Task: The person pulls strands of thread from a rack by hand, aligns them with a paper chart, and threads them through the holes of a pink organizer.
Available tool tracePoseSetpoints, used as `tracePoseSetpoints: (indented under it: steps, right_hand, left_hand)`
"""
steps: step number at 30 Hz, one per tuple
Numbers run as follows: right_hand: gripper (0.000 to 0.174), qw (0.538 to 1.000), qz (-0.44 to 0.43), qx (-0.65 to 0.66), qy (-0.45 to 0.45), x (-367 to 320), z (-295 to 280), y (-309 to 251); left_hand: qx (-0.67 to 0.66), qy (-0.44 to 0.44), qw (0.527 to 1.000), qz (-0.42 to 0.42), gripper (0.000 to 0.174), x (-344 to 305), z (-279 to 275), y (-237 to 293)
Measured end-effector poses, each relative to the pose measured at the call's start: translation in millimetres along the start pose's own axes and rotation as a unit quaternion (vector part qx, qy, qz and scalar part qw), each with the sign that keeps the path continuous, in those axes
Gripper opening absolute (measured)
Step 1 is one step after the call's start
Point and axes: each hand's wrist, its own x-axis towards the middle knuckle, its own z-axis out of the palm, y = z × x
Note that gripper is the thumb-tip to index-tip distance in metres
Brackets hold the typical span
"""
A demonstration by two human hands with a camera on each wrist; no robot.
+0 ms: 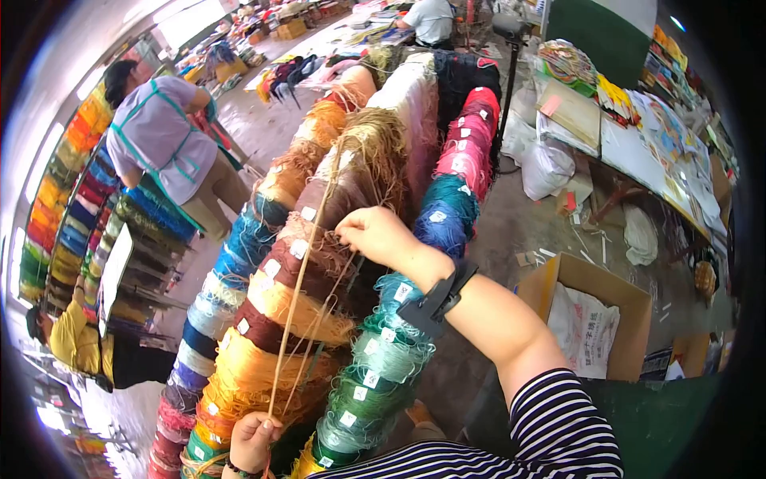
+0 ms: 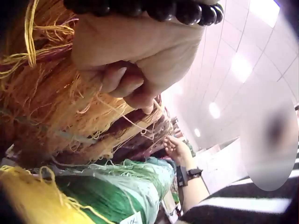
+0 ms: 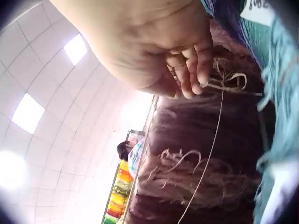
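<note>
My left hand (image 1: 251, 441) (image 2: 140, 60) pinches tan thread (image 1: 298, 287) between thumb and curled fingers, low over the orange skeins (image 1: 247, 367). From there a long taut strand runs up across the brown skeins (image 1: 275, 307). Farther up the same row, my right hand (image 1: 379, 235) (image 3: 159, 51) has its fingers curled in, with a thin strand (image 3: 214, 144) and a small loop at the fingertips. Thin strands also slant from near the right hand down to the left. Beside that arm lie teal and green skeins (image 1: 383, 351) with white labels.
Parallel rows of coloured skeins stretch away, including a blue row (image 1: 231, 267) on the left. One person in a lilac shirt (image 1: 163, 132) stands left; another in yellow (image 1: 76, 339) is below. At right are a cardboard box (image 1: 630, 319) and a cluttered table (image 1: 638, 152).
</note>
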Motion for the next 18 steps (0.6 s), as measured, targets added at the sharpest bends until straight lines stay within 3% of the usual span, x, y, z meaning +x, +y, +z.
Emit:
tracePoseSetpoints:
  steps: [3, 5, 7, 9, 11, 13, 15, 17, 18]
  right_hand:
    - [0.041, 0.948, 0.179, 0.212, -0.155, -15, 19, -33]
    - [0.040, 0.880, 0.199, 0.321, -0.287, -35, 33, -50]
    - [0.035, 0.886, 0.141, 0.379, -0.227, -56, 52, -53]
    - [0.028, 0.850, 0.203, 0.471, -0.117, -55, 43, -53]
    - [0.028, 0.869, 0.188, 0.456, -0.040, -40, 25, -35]
    - [0.027, 0.870, 0.217, 0.442, 0.002, -25, 1, -22]
    - [0.028, 0.857, 0.236, 0.458, 0.007, -9, -22, -12]
    - [0.026, 0.872, 0.227, 0.433, 0.002, -4, -33, -24]
    - [0.026, 0.865, 0.231, 0.445, 0.002, 1, -34, -26]
  left_hand:
    - [0.066, -0.096, 0.993, 0.037, 0.017, -14, 15, 21]
    - [0.158, -0.157, 0.968, 0.117, 0.018, -19, 24, 39]
    - [0.199, -0.180, 0.950, 0.158, 0.018, -15, 19, 31]
    - [0.214, -0.191, 0.946, 0.153, 0.018, -14, 9, 17]
    - [0.160, -0.102, 0.977, 0.101, 0.014, -31, -14, 7]
    - [0.100, -0.046, 0.992, -0.058, 0.007, -53, -47, 8]
    - [-0.014, 0.043, 0.998, -0.045, 0.005, -77, -79, -5]
    - [-0.096, 0.092, 0.991, 0.015, 0.006, -100, -120, -12]
    - [-0.150, 0.060, 0.985, 0.061, 0.008, -106, -125, 0]
